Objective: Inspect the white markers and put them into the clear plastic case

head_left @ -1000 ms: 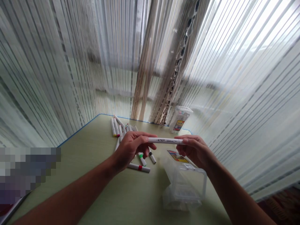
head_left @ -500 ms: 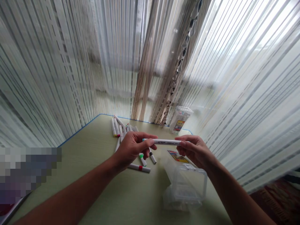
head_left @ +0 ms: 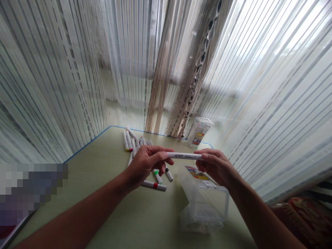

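Observation:
I hold a white marker (head_left: 184, 156) level above the table, one end in each hand. My left hand (head_left: 146, 164) pinches its left end with fingers curled. My right hand (head_left: 215, 166) grips the right end between thumb and fingertips. Below my left hand lie loose markers, one with a green band (head_left: 157, 175), one with a red band (head_left: 154, 185) and one with a dark tip (head_left: 168, 174). Several more markers (head_left: 131, 140) lie in a heap farther back.
A clear plastic box (head_left: 204, 207) stands open on the pale green table (head_left: 109, 193) under my right wrist, a printed label (head_left: 197, 173) beside it. A lidded clear container (head_left: 198, 132) stands at the back edge. Striped curtains (head_left: 77, 69) surround the table.
The marker shifted slightly between my fingers, its left tip showing briefly, then covered again by my left hand. Both hands stay in place.

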The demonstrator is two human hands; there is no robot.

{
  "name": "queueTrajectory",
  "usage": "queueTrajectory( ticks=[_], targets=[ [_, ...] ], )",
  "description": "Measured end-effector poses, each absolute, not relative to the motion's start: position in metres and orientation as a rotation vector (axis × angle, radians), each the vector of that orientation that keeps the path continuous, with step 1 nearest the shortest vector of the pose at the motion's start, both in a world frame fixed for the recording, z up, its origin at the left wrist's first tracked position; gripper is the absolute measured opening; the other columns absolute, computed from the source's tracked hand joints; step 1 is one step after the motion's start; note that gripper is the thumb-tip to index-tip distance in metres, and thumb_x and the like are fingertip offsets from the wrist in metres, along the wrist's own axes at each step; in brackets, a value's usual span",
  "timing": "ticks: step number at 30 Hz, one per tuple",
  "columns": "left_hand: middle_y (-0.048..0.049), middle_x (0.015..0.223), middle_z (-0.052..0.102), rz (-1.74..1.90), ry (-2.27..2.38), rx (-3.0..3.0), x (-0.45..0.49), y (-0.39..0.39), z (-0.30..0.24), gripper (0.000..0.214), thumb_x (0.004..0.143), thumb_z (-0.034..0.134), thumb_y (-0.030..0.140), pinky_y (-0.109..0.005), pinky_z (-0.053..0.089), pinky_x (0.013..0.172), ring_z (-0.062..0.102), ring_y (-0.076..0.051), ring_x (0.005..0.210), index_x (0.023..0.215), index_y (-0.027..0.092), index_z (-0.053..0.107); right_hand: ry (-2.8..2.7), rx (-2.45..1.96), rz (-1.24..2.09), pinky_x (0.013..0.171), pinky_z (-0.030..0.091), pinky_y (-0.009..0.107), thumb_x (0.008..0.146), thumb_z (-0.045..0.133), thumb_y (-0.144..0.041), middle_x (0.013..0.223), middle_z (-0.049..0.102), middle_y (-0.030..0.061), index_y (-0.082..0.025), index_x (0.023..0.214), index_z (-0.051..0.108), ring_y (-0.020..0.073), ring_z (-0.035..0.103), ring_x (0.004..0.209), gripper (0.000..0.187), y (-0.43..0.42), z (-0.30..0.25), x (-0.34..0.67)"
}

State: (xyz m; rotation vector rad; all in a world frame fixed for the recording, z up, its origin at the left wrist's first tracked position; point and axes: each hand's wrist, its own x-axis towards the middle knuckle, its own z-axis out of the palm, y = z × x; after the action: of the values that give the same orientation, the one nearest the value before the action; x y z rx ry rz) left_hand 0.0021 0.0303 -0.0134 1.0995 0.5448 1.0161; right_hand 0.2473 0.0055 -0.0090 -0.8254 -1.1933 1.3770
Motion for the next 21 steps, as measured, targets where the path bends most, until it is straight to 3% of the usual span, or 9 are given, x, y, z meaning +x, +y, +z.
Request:
queueTrajectory(
  ticks=[9, 21],
  targets=[
    [-0.0110, 0.070, 0.075, 1.006, 0.555, 1.074, 0.0030, 0.0309, -0.0140, 0.030, 0.077, 0.075, 0.027, -0.019, 0.047, 0.040, 0.058, -0.010, 0.043, 0.098, 0.005, 0.076, -1.180, -0.852, 1.381, 0.047, 0.044, 0.023, 0.075, 0.080, -0.032, 0.062, 0.071, 0.0073, -0.013, 0.087, 0.080, 0.0131, 0.061, 0.051, 0.023, 0.0068, -0.0115, 0.2481],
    [-0.0106, 0.073, 0.076, 1.012, 0.567, 1.070, 0.0009, 0.0309, -0.0130, 0.027, 0.075, 0.074, 0.025, -0.020, 0.047, 0.040, 0.059, -0.010, 0.044, 0.095, 0.007, 0.076, -1.202, -0.834, 1.387, 0.047, 0.043, 0.025, 0.064, 0.088, -0.028, 0.059, 0.068, 0.0039, -0.015, 0.086, 0.081, 0.0112, 0.055, 0.050, 0.026, 0.0030, -0.0073, 0.2450]
  ],
)
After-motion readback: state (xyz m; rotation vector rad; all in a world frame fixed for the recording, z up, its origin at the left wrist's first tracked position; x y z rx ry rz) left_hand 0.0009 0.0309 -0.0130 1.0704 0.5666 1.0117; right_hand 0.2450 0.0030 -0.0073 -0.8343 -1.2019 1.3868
